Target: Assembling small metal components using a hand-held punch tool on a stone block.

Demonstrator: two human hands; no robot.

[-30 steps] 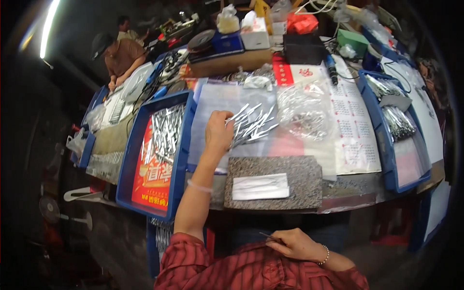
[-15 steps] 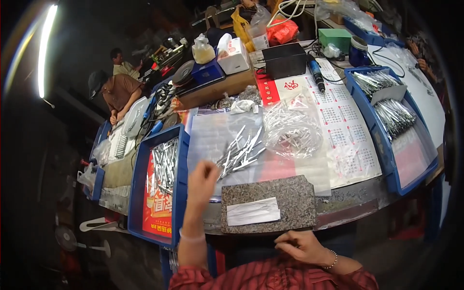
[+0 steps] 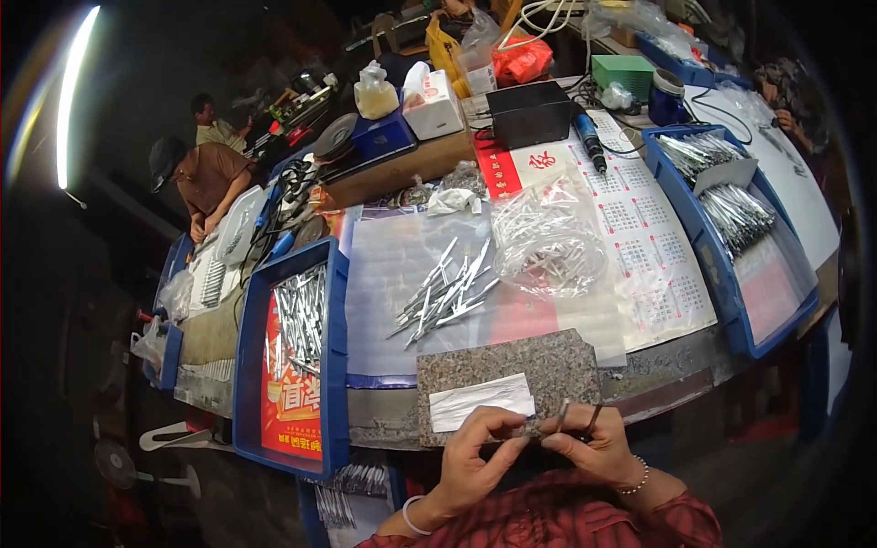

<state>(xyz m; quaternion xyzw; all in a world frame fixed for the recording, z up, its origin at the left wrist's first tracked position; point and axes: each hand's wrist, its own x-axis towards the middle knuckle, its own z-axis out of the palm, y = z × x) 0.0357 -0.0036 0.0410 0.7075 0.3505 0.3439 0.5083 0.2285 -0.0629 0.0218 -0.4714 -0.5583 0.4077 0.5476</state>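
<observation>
Just in front of a speckled granite slab (image 3: 566, 361) my two hands have come close together, thumbs and fingertips pinched. My right hand (image 3: 589, 447) grips a thin dark metal piece (image 3: 595, 419), whose narrow prongs stick up between the fingers. My left hand (image 3: 480, 461) is closed at the fingertips on something slim that I cannot make out, beside the right hand's piece. On the slab lies a folded white paper pad (image 3: 480, 402). Behind it, a loose heap of slim silvery metal pieces (image 3: 443, 297) rests on a plastic sheet (image 3: 379, 320).
Blue trays of metal pieces stand left (image 3: 340, 384) and right (image 3: 744, 320). A clear bag of white-ended pieces (image 3: 548, 247) lies behind the slab. Farther back are a black box (image 3: 530, 114), a blue pen-shaped power tool (image 3: 589, 137) and a tissue box (image 3: 434, 105). A co-worker (image 3: 206, 183) sits far left.
My left hand has come down and right from beside the heap to meet my right hand at the slab's near edge. My right hand has lifted slightly, and thin prongs now show in it.
</observation>
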